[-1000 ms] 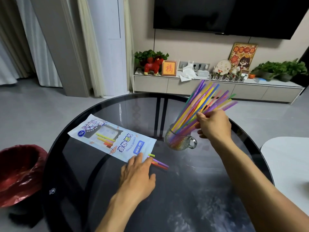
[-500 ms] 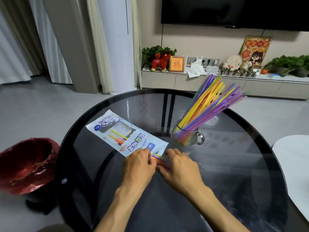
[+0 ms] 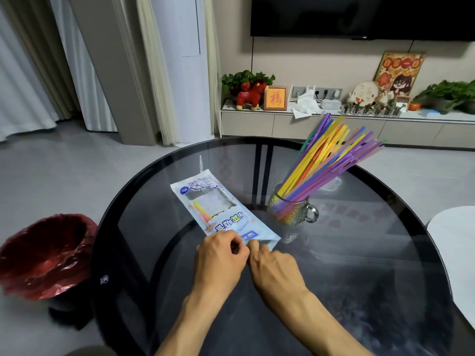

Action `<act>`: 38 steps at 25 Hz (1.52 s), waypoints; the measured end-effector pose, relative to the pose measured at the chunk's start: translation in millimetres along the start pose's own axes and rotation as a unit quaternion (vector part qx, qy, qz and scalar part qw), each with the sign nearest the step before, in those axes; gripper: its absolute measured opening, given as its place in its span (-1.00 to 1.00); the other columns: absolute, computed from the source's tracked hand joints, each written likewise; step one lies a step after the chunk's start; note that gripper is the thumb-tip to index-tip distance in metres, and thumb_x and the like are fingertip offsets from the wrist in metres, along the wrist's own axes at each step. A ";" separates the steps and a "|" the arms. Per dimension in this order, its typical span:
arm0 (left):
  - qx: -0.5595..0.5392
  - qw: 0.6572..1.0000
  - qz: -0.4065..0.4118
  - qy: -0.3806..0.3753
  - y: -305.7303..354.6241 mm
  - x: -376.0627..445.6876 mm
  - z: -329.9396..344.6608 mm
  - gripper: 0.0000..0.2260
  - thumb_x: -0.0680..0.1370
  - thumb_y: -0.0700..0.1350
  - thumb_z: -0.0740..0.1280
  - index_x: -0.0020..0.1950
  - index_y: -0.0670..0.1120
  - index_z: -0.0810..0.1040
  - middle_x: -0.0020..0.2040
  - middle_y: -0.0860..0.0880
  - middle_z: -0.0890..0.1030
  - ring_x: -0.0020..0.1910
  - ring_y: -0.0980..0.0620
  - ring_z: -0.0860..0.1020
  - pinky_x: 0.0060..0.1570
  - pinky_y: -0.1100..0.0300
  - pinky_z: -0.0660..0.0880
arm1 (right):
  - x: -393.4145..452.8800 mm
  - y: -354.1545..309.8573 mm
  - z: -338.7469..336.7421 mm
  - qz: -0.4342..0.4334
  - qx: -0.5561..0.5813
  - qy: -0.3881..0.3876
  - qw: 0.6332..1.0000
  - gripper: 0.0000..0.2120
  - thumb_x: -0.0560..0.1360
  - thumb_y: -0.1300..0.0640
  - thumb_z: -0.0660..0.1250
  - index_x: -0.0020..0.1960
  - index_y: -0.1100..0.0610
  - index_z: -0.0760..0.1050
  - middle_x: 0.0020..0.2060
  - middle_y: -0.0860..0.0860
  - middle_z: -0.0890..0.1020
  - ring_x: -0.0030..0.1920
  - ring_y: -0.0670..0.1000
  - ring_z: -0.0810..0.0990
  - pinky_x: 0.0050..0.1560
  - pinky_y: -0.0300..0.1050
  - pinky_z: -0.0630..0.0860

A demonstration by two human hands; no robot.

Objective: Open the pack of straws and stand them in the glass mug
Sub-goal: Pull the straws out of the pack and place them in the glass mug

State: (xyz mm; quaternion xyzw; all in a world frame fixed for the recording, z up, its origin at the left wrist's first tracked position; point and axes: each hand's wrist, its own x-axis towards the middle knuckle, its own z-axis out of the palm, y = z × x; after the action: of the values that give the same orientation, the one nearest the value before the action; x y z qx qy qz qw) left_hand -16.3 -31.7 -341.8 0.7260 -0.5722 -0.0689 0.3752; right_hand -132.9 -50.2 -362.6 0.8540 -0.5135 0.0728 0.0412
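Looking down from the head view, the left hand and right hand meet at the near end of the straw pack, fingers curled and pinching its edge. The pack lies flat on the round glass desk, a few straws still inside. Just right of it stands the glass mug, full of coloured straws leaning rightward. A red-lined bin sits on the floor at left.
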 end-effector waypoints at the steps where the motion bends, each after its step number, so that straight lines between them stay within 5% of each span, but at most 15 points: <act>1: 0.005 1.000 0.004 -0.001 0.1 -0.4 0.0 -0.87 0.41 -0.07 0.42 -0.32 -0.07 0.59 -0.38 0.01 0.65 -0.36 -0.01 0.60 -0.34 0.15 0.50 | -1.7 1.5 2.4 0.005 0.007 0.006 1.000 -0.62 -0.02 0.17 0.61 -0.33 0.11 0.48 -0.65 0.07 0.45 -0.76 0.03 0.41 -0.54 -0.31 -0.09; 4: 0.016 1.000 0.000 0.002 -1.1 0.2 -2.1 -0.87 0.42 -0.08 0.41 -0.32 -0.07 0.59 -0.38 0.00 0.65 -0.38 -0.05 0.59 -0.36 0.13 0.51 | -6.9 9.1 -10.3 0.009 -0.026 0.011 1.000 -0.62 0.11 0.08 0.63 -0.26 0.11 0.47 -0.62 0.05 0.51 -0.69 0.05 0.50 -0.47 -0.25 -0.25; 6: 0.018 1.000 -0.016 0.002 -5.4 2.8 -5.2 -0.87 0.43 -0.09 0.39 -0.31 -0.06 0.58 -0.38 0.00 0.65 -0.38 -0.07 0.57 -0.35 0.13 0.49 | -9.7 20.0 -21.4 0.004 -0.044 -0.019 0.999 -0.80 0.47 0.12 0.38 -0.02 0.13 0.38 -0.27 0.08 0.67 -0.31 0.15 0.69 -0.53 -0.16 -0.03; 9: 0.021 0.998 -0.062 0.024 -12.3 9.2 -7.6 -0.85 0.47 -0.11 0.35 -0.31 -0.06 0.57 -0.39 -0.01 0.62 -0.40 -0.09 0.51 -0.36 0.16 0.43 | -17.2 42.4 -40.2 0.015 -0.010 -0.184 0.983 -0.88 0.62 0.14 0.09 0.13 0.11 0.32 0.06 0.12 0.63 0.06 0.20 0.63 -0.25 -0.07 0.31; 13: 0.077 0.992 -0.093 0.042 -20.8 9.5 -7.4 -0.87 0.54 -0.14 0.29 -0.18 -0.08 0.60 -0.20 -0.07 0.66 -0.21 -0.17 0.58 -0.29 0.12 0.37 | -18.4 103.8 -66.9 0.112 0.301 -0.346 0.882 -0.85 0.63 0.14 0.14 -0.11 0.09 0.35 -0.36 0.12 0.57 -0.49 0.03 0.52 -0.41 -0.08 0.46; 16: 0.114 0.990 -0.077 -0.009 -30.0 10.7 2.3 -0.86 0.57 -0.15 0.23 0.03 -0.09 0.58 0.05 -0.05 0.64 0.09 -0.12 0.56 -0.03 0.03 0.47 | -27.5 140.3 -90.7 0.139 0.449 -0.321 0.822 -0.84 0.64 0.17 0.19 -0.11 0.17 0.39 -0.44 0.11 0.53 -0.51 0.03 0.47 -0.45 -0.09 0.49; 19: 0.124 0.989 -0.030 -0.077 -32.7 9.1 12.9 -0.68 0.59 -0.11 0.20 0.35 -0.08 0.42 0.41 -0.01 0.45 0.45 0.00 0.33 0.41 -0.01 0.25 | -29.9 135.1 -101.8 0.119 0.559 -0.261 0.778 -0.81 0.63 0.15 0.18 -0.11 0.23 0.38 -0.44 0.21 0.52 -0.49 0.09 0.47 -0.43 -0.11 0.45; 21: 0.117 0.992 -0.014 -0.049 -24.9 9.7 7.3 -0.52 0.54 -0.16 0.30 0.46 -0.12 0.31 0.51 -0.08 0.32 0.49 -0.07 0.28 0.45 -0.11 0.24 | -25.1 112.8 -95.3 0.108 0.598 -0.263 0.749 -0.80 0.63 0.14 0.18 -0.10 0.25 0.36 -0.44 0.23 0.54 -0.50 0.09 0.48 -0.43 -0.11 0.43; 24: 0.100 0.979 0.164 0.072 -3.7 6.3 -5.3 -0.35 0.43 -0.35 0.28 0.51 -0.09 0.27 0.53 -0.16 0.27 0.51 -0.18 0.24 0.45 -0.23 0.17 | -22.6 84.3 -88.5 0.061 0.610 -0.339 0.713 -0.83 0.65 0.12 0.16 -0.06 0.21 0.34 -0.45 0.19 0.60 -0.49 0.10 0.52 -0.37 -0.06 0.46; 27: 0.094 0.938 0.325 0.076 24.6 -0.8 -11.1 -0.40 0.38 -0.36 0.16 0.42 -0.04 0.39 0.43 -0.07 0.46 0.46 -0.08 0.35 0.49 -0.25 0.01 | -27.6 84.8 -111.8 -0.009 0.642 -0.373 0.670 -0.83 0.62 0.14 0.17 -0.11 0.20 0.40 -0.47 0.19 0.58 -0.45 0.12 0.53 -0.27 0.01 0.45; 29: 0.047 0.935 0.348 0.052 25.9 -1.8 -4.8 -0.60 0.45 -0.33 0.17 0.24 -0.07 0.52 0.17 -0.03 0.64 0.21 -0.05 0.56 0.41 -0.16 0.26 | -28.0 90.5 -122.6 -0.023 0.663 -0.365 0.653 -0.76 0.62 0.07 0.14 -0.10 0.22 0.43 -0.44 0.23 0.59 -0.43 0.14 0.55 -0.24 0.05 0.46; 31: -0.029 0.948 0.315 0.017 22.9 0.3 -4.0 -0.72 0.52 -0.29 0.20 0.15 -0.03 0.54 -0.02 0.01 0.66 -0.02 -0.05 0.62 0.13 0.04 0.49 | -23.8 93.7 -122.1 0.018 0.707 -0.325 0.627 -0.53 0.59 -0.14 0.06 -0.07 0.25 0.48 -0.35 0.28 0.62 -0.39 0.17 0.58 -0.25 0.03 0.50; 33: -0.166 0.960 0.226 -0.020 31.1 5.7 -12.4 -0.77 0.57 -0.21 0.21 0.13 0.05 0.53 -0.07 0.08 0.66 -0.05 0.03 0.64 -0.03 0.17 0.52 | -17.3 92.5 -113.9 0.055 0.776 -0.193 0.598 -0.47 0.53 -0.20 0.10 0.01 0.25 0.54 -0.15 0.28 0.68 -0.25 0.20 0.65 -0.19 0.04 0.60; 36: -0.355 0.916 0.152 -0.103 44.5 10.9 -24.4 -0.77 0.59 -0.24 0.20 0.06 -0.01 0.60 -0.04 0.14 0.68 0.03 0.17 0.64 0.05 0.37 0.48 | -11.5 83.3 -104.9 0.026 0.747 0.015 0.665 -0.66 0.49 0.16 0.27 0.25 0.14 0.53 0.19 0.13 0.65 0.19 0.15 0.62 0.24 0.10 0.54; 38: -0.335 0.911 0.135 -0.200 36.8 11.2 -19.0 -0.69 0.56 -0.32 0.21 0.01 0.06 0.62 -0.06 0.26 0.68 0.01 0.30 0.60 0.03 0.43 0.45 | -13.6 72.1 -100.1 -0.043 0.696 0.010 0.716 -0.52 0.49 0.31 0.28 0.40 0.11 0.40 0.31 0.06 0.58 0.34 0.05 0.53 0.28 -0.06 0.50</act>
State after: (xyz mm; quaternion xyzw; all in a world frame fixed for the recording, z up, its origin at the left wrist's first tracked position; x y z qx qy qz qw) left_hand -31.1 -35.1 -301.7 0.4447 -0.6707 -0.3490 0.4802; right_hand -211.1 -57.6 -266.4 0.6619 -0.2799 0.4162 -0.5571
